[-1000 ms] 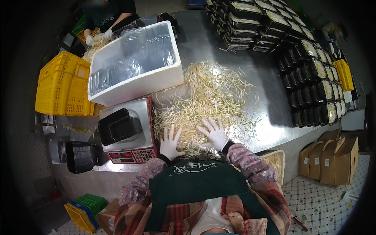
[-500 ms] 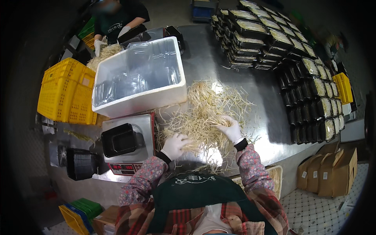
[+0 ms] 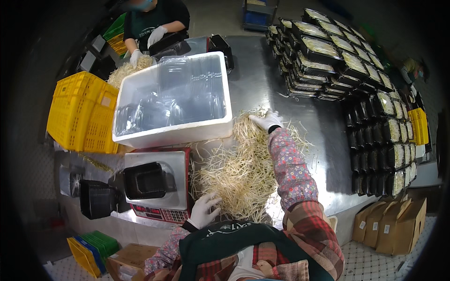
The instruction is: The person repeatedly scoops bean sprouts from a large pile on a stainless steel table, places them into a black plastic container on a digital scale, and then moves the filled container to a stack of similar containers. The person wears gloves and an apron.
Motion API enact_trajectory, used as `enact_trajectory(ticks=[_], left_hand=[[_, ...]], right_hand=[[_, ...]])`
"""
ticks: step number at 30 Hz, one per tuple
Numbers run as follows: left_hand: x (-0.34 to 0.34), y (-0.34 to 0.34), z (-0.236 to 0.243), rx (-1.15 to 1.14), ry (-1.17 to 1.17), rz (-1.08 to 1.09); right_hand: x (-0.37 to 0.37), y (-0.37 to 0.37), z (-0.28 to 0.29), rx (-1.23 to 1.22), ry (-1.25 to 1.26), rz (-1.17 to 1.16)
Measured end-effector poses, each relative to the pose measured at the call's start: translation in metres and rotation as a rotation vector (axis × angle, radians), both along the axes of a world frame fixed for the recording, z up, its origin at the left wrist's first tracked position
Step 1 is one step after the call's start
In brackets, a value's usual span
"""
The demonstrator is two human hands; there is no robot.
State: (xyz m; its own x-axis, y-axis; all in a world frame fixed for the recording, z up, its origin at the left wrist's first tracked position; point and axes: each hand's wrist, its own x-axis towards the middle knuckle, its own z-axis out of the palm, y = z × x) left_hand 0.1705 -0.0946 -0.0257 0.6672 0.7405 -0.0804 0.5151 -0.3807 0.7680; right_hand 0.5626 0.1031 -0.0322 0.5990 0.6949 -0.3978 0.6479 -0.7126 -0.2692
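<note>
A loose heap of pale bean sprouts (image 3: 239, 173) spreads over the steel table in front of me. My right hand (image 3: 268, 121), in a white glove, reaches out to the heap's far end, its fingers spread on the sprouts. My left hand (image 3: 204, 210), gloved too, is at the heap's near left edge with fingers apart and slightly curled, holding nothing visible. Left of the heap, a black plastic tray (image 3: 145, 180) rests on a scale (image 3: 180, 173) with a red body and a steel top.
A white foam box (image 3: 173, 131) of clear lids stands beyond the scale, beside yellow crates (image 3: 84, 112). Packed sprout trays (image 3: 323, 47) are stacked at the right. Black trays (image 3: 96, 199) sit left of the scale. A gloved co-worker (image 3: 157, 21) handles sprouts at the far left.
My right hand has moved away from me to the heap's far end. My left hand has drawn back toward me. The sprouts have shifted nearer to my body, and the whole view has moved slightly.
</note>
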Motion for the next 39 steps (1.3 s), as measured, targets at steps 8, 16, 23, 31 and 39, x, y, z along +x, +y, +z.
enact_trajectory(ticks=[8, 16, 23, 31, 39], left_hand=[[-0.031, -0.062, -0.028, -0.742, -0.334, 0.706], [0.013, -0.042, -0.046, -1.222, -0.492, 0.675], [0.205, 0.024, -0.076, -1.259, -0.783, 0.457], [0.189, 0.007, 0.031, -1.177, -0.771, 0.119], [0.096, 0.005, -0.015, -1.184, -0.831, 0.371]], right_hand=[[-0.04, -0.036, -0.025, 0.223, 0.063, 0.436], [-0.061, -0.142, -0.001, 0.4, 0.418, 0.803], [-0.024, -0.205, -0.016, 0.495, 0.601, 0.393], [0.004, -0.261, 0.046, 0.838, 1.125, -0.042], [-0.087, -0.263, -0.026, 0.71, 1.411, -0.332]])
